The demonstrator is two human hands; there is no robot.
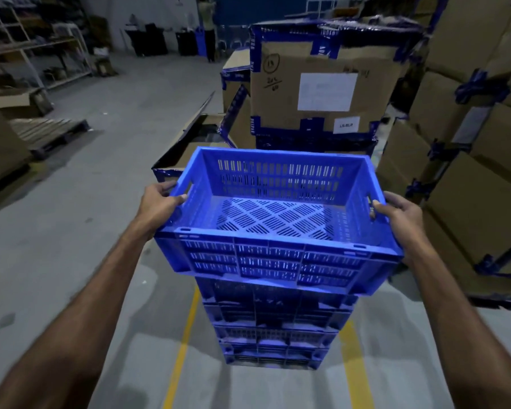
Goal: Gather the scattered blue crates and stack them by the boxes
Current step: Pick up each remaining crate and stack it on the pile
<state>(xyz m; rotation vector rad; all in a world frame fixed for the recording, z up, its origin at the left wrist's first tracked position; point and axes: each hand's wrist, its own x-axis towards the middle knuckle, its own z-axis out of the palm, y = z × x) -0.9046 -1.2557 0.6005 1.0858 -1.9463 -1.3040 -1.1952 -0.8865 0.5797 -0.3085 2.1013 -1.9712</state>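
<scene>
Top crate [278,219] held over the stack of blue crates [275,326], beside the taped boxes [322,81]. My left hand [160,203] and right hand [398,215] curl round its end handles. Square corners, lower level, release last

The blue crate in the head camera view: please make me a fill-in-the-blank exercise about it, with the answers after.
1. The top blue crate is held by ____ hands.
2. Inside, this crate is ____.
3. Under it stands a stack of blue crates on the ____.
4. The cardboard box behind the crate carries a ____ paper label.

Answers: two; empty; floor; white
</scene>
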